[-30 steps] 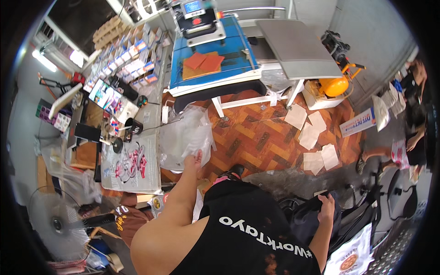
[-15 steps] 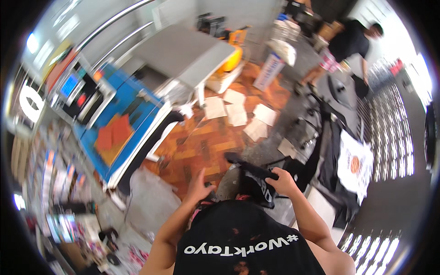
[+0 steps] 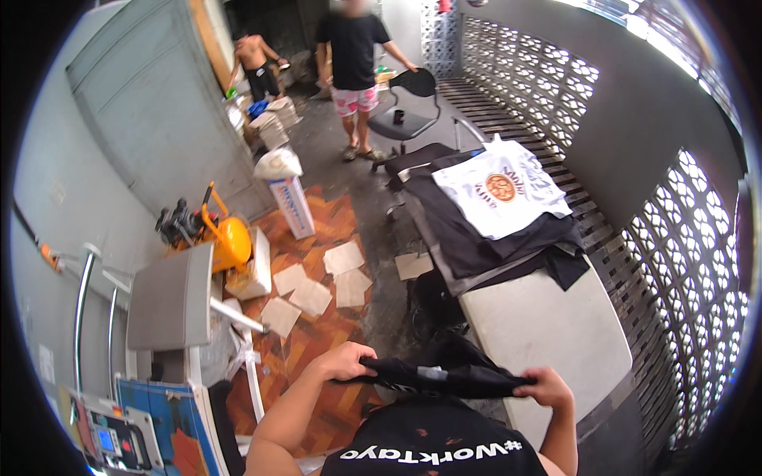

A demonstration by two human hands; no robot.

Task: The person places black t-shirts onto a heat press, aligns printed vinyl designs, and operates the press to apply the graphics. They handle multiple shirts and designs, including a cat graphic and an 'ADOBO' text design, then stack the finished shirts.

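Black garment (image 3: pixel 452 381) held up in front of my chest, stretched sideways between my two hands. My left hand (image 3: pixel 346 362) has one end, fingers (image 3: pixel 365 367) pinching the cloth. My right hand (image 3: pixel 548 389) has the other end, fingers pinching the edge there too. The upper edge runs nearly straight; a looser fold bunches up beyond it. Small pale patch (image 3: pixel 432 373) near the middle of the cloth.

Ahead to the right, a white tabletop (image 3: pixel 548 325), its near part bare. My right hand shows against its near edge. On its far part, a heap of dark clothes (image 3: pixel 444 230), and on that a white shirt (image 3: pixel 502 194) with a round orange-brown print, face up. One dark corner droops toward the bare part.

Ahead to the left, pale sheets (image 3: pixel 311 296) lie scattered on the wood-patterned floor (image 3: pixel 333 230), some overlapping. Beyond them a tall box (image 3: pixel 292 208), upright, a white bag (image 3: pixel 278 163) on top. Yellow tank (image 3: pixel 230 244) left of the box.

Farther off, a co-worker (image 3: pixel 353 55) in a black top, one hand on a chair (image 3: pixel 405 119).
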